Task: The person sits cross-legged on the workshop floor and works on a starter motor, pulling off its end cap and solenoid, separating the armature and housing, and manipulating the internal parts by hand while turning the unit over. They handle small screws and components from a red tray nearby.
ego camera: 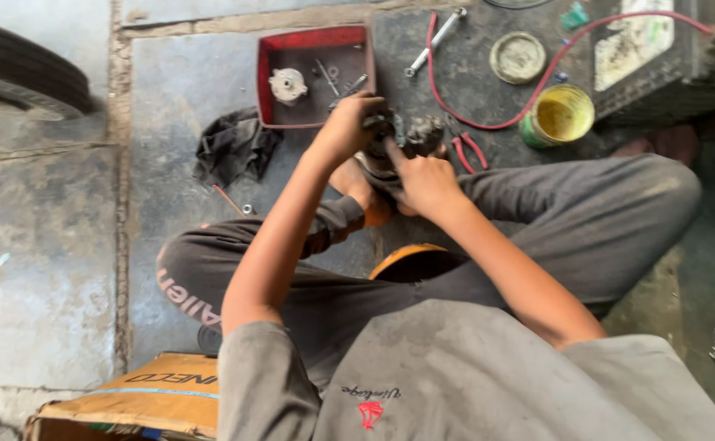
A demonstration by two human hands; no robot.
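The dark, greasy metal part (402, 139) sits low in front of you, just above your crossed legs and over the concrete floor (55, 269), gripped from both sides. Your left hand (349, 122) closes its fingers over the part's upper left end; your right hand (423, 180) clamps it from below and the right, thumb pressed against its middle.

Just right of the part, red-handled pliers (468, 149) lie on the floor. Just beyond your left hand stands a red tray (313, 38) holding a pale round metal piece (288, 84) and some small bolts. A black rag (235, 145) lies crumpled left of the tray.

Farther out, a wrench (435, 39) and a red cable (537, 90) lie near a yellow tub (560, 114) and a round lid (517, 57). A tyre (23, 69) shows at the upper left, and a cardboard box (149, 400) sits by your left knee.
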